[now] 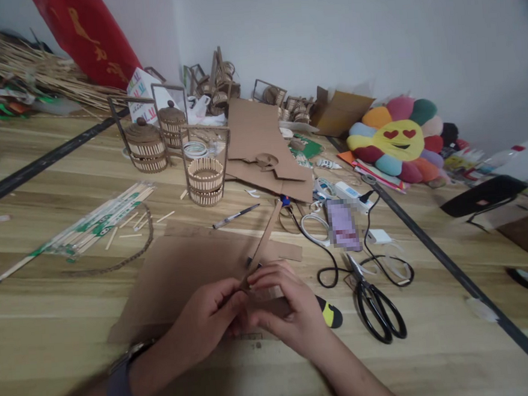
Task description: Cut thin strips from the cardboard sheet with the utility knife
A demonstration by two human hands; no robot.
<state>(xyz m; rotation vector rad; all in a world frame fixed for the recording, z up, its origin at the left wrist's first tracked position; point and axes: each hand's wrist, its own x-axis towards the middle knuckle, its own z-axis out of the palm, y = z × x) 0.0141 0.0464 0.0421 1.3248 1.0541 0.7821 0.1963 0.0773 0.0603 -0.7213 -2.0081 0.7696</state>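
My left hand [209,316] is closed, pinching one end of a narrow brown cardboard strip [266,234]. Close against it, my right hand [290,311] has its fingers bent around the same strip, and the thumb lies below. From the fingertips the strip slants up and away to the right. What sits between the two hands is partly hidden by the fingers. Under them lies a flat cardboard sheet [161,277]. A yellow and black handle [330,313] sticks out beside my right hand, and black-handled scissors [378,307] rest farther right.
Small slatted baskets, one open [206,181] and one lidded [146,147], stand behind the sheet. Bagged sticks [98,221] lie left. A pen [236,216], a phone [344,225], black cable [327,272] and cut cardboard [254,132] lie beyond. A flower cushion [395,140] sits at back right.
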